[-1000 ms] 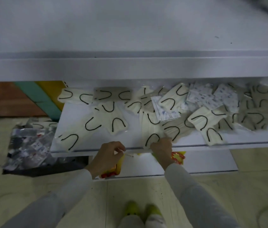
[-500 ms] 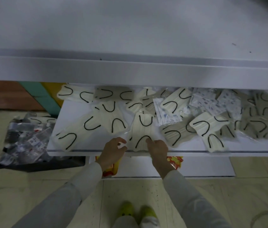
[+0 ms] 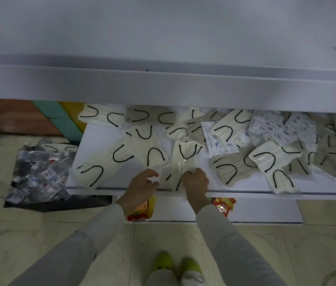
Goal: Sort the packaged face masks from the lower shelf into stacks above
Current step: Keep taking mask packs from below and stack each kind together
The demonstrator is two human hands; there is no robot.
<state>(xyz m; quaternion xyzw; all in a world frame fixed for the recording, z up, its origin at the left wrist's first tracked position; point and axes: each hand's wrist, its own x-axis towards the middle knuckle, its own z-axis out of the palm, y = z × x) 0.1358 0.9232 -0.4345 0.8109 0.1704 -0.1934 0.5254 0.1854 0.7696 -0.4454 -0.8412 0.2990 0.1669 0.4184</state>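
The right hand (image 3: 196, 182) has its fingers (image 3: 186, 176) curled tight on the near end of a cream packaged mask (image 3: 184, 159) in a clear wrapper, pinching it by one black ear loop. This cream packaged mask lies on the front of the lower shelf (image 3: 101, 137), running away from the fingers toward the back. The left hand (image 3: 141, 187) sits just beside the right, its fingers (image 3: 152, 174) bent and narrowly parted at the wrapper's left edge. Whether they actually pinch the plastic cannot be told.

To the left of the left fingers, more cream masks (image 3: 109, 162) lie fanned across the shelf. To the right of the right fingers are grey masks (image 3: 228, 164), and beyond them, further back, blue-printed white masks (image 3: 274, 129), all loosely overlapping. The upper shelf (image 3: 163, 85) spans the view above and beyond both hands.

Below the hands, under the shelf edge, red and yellow snack packets (image 3: 224, 205) show. Well left of the left fingers, a dark tray of small packets (image 3: 37, 174) sits on the floor (image 3: 18, 244). Yellow-green shoes (image 3: 163, 263) appear beneath the sleeves.
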